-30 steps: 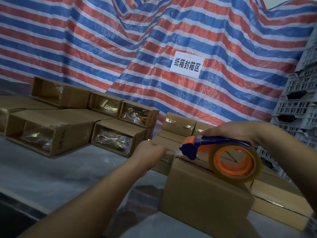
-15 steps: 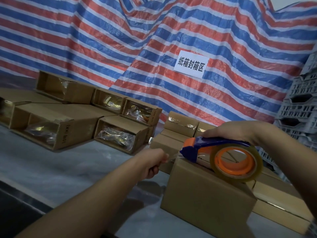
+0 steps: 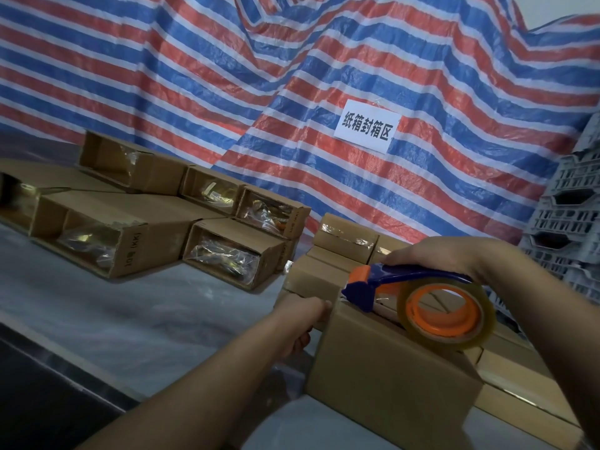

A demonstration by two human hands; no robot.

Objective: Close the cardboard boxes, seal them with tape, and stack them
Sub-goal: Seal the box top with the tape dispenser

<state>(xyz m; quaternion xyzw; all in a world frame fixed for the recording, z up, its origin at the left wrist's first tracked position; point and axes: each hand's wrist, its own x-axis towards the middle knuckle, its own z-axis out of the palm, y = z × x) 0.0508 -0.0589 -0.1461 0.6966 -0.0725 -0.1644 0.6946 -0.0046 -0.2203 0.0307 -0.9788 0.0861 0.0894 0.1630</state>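
Note:
A closed cardboard box (image 3: 386, 375) stands on the grey table in front of me. My right hand (image 3: 435, 258) grips the handle of a blue and orange tape dispenser (image 3: 373, 285), whose nose rests on the box's top near its left end; its roll of clear tape (image 3: 446, 315) sits over the top seam. My left hand (image 3: 300, 316) is at the box's left end face, fingers curled against the upper edge where the tape end comes down; whether it pinches the tape is hidden.
Sealed boxes (image 3: 345, 237) are stacked behind and right of the one in front. Several open boxes (image 3: 227, 251) holding plastic-wrapped parts lie on their sides at the left. A striped tarp (image 3: 292, 92) with a paper sign (image 3: 367, 126) hangs behind; white crates (image 3: 571, 216) stand at right.
My left hand has moved down and right from the air beside the dispenser onto the box's left end face. The dispenser has stayed on the box top.

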